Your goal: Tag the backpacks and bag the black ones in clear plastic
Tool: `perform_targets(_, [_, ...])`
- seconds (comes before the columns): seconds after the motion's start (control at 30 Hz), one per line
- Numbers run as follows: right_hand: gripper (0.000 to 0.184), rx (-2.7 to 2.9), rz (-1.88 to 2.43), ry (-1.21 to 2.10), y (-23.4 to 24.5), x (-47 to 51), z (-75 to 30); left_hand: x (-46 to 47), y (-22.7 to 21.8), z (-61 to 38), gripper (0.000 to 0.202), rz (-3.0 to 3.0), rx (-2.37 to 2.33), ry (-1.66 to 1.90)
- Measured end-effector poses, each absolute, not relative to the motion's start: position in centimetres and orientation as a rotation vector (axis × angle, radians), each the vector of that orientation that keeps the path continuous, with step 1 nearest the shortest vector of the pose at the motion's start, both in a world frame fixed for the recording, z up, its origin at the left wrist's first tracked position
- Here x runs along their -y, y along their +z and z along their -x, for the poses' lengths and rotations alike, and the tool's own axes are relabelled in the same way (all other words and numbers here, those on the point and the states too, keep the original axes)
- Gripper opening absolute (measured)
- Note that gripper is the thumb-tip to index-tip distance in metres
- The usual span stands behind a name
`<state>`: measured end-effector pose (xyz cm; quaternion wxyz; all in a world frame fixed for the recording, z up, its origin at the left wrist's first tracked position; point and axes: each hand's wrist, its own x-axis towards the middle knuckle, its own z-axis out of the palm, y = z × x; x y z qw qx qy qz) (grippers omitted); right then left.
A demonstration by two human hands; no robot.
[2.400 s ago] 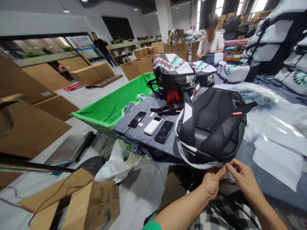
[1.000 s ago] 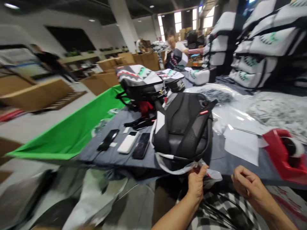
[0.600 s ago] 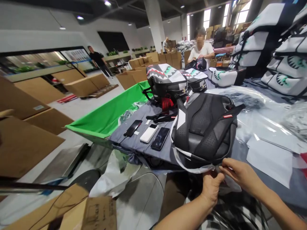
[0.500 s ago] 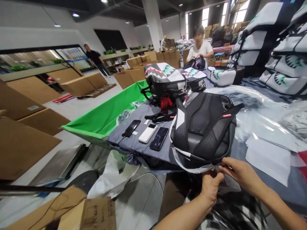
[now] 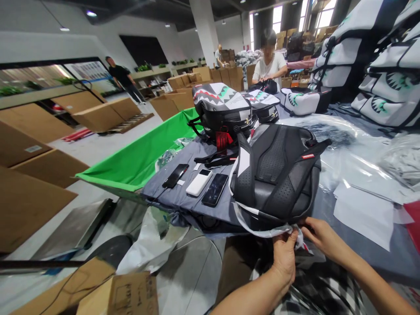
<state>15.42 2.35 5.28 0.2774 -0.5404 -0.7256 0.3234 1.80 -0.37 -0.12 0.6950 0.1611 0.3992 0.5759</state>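
Observation:
A black backpack (image 5: 275, 175) lies on the grey-covered table with its padded back and straps facing up. A clear plastic bag (image 5: 259, 232) runs along its left side and lower edge. Below that edge, my left hand (image 5: 285, 253) pinches the bunched plastic between thumb and fingers. My right hand (image 5: 320, 234) is close by on the right, its fingers curled at the plastic under the backpack's corner. Its fingertips are partly hidden, but they appear closed on the same bag. A small piece with red on it shows between the hands.
Left of the backpack lie a black phone (image 5: 215, 190), a white power bank (image 5: 199, 183) and another phone (image 5: 175, 176). Shark-patterned backpacks (image 5: 223, 105) stand behind. White sheets (image 5: 362, 214) and clear plastic lie right. A green cloth bin (image 5: 131, 162) adjoins the table. A person (image 5: 269, 65) works opposite.
The view has shifted slightly. My hands stay at the backpack's lower edge, and more bunched plastic, with a bit of red, now shows between them.

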Motion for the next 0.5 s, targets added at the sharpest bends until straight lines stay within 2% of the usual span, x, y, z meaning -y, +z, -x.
perform_targets(0.17, [0.025,1.845,1.562,0.781,5.1,-2.1,-15.0,0.4,0.5,-1.9,0.062,-0.363,-0.901,1.299])
perform_targets(0.27, [0.032,1.716,1.626,0.727,5.5,-1.0,-14.7,0.4,0.8,-1.9,0.061,-0.341,-0.889,1.310])
perform_targets(0.33, [0.045,1.657,1.598,0.903,5.9,-0.2,-14.3,0.4,1.0,-1.7,0.063,-0.337,-0.888,1.301])
perform_targets(0.4, [0.057,1.588,1.537,1.241,6.2,0.5,-13.9,0.5,0.9,-1.5,0.065,-0.354,-0.912,1.288])
perform_targets(0.5, [0.065,1.441,1.468,1.603,6.5,0.5,-13.3,0.6,0.5,-1.4,0.069,-0.390,-0.961,1.263])
